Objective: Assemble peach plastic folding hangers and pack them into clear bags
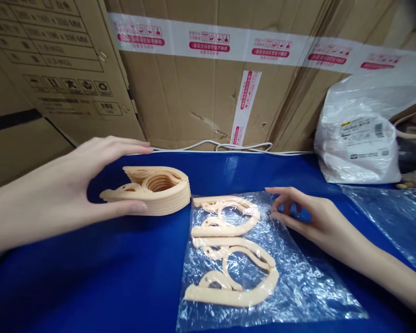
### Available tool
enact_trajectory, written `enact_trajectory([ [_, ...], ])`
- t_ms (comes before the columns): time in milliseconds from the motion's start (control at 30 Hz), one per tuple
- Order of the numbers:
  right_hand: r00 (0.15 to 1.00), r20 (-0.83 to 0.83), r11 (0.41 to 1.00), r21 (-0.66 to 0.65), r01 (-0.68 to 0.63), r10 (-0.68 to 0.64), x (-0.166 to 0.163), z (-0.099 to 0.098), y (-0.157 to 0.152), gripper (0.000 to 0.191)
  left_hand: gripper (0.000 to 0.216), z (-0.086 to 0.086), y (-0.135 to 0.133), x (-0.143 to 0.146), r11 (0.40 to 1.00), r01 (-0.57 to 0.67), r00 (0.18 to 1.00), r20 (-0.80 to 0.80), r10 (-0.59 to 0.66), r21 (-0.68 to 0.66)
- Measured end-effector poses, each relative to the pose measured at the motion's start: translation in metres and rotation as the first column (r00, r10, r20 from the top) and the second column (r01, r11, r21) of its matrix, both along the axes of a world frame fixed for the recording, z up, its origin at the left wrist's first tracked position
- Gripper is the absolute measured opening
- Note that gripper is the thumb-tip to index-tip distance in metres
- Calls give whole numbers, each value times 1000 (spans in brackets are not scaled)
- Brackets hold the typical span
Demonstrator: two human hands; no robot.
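Note:
A stack of several beige folding hangers (169, 199) lies on the blue surface, left of centre. My left hand (100, 180) reaches round its left end, thumb along the near side and fingers stretched out beyond the far side with a gap. To the right, a clear plastic bag (298, 286) lies flat with two more beige folding hangers inside, one hanger (242, 226) farther away and another (260, 296) nearer. My right hand (308, 212) hovers at the bag's right edge, forefinger and thumb apart, other fingers curled. Whether its fingertips touch the film is unclear.
Large cardboard boxes (194, 101) stand behind the blue surface (90, 286), with a white cable (208, 144) along their foot. At the back right sits a white plastic package (360, 143). Another clear plastic sheet (388, 222) lies at the right.

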State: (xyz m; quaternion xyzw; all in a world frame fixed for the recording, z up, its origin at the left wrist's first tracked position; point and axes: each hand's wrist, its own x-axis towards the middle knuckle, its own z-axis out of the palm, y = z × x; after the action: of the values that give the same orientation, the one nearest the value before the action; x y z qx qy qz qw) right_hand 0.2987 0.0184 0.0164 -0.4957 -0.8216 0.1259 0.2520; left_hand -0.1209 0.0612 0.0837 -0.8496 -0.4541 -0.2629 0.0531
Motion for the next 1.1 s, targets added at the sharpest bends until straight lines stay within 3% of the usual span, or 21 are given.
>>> enact_trajectory([
  [133,1000,4,1000,8,-14,14,0,3,1,34,87,-10,21,-29,992,109,971,-210,-118,-57],
  [267,1000,23,999,54,-2,1,0,7,-3,29,74,-12,22,-28,990,139,975,-177,-136,6],
  [400,1000,26,996,85,2,-4,1,8,-7,21,65,-9,22,-22,987,146,975,-161,-155,-64],
  [533,1000,21,994,109,-13,11,1,10,-8,21,64,-8,24,-23,992,83,990,-110,-94,-96],
  [667,1000,22,987,160,14,-17,0,11,-7,21,68,-6,19,-20,998,64,990,-124,-67,-26],
  [800,998,-12,977,202,66,-65,-3,14,-7,19,73,-2,-2,5,1000,24,999,-46,-23,9],
  [967,995,-89,971,230,67,-47,-9,19,-18,17,60,-15,-35,54,986,128,992,-8,-128,110],
  [1100,975,-220,995,102,-1,23,-21,26,-31,9,57,-33,-54,82,958,216,975,-83,-204,186],
])
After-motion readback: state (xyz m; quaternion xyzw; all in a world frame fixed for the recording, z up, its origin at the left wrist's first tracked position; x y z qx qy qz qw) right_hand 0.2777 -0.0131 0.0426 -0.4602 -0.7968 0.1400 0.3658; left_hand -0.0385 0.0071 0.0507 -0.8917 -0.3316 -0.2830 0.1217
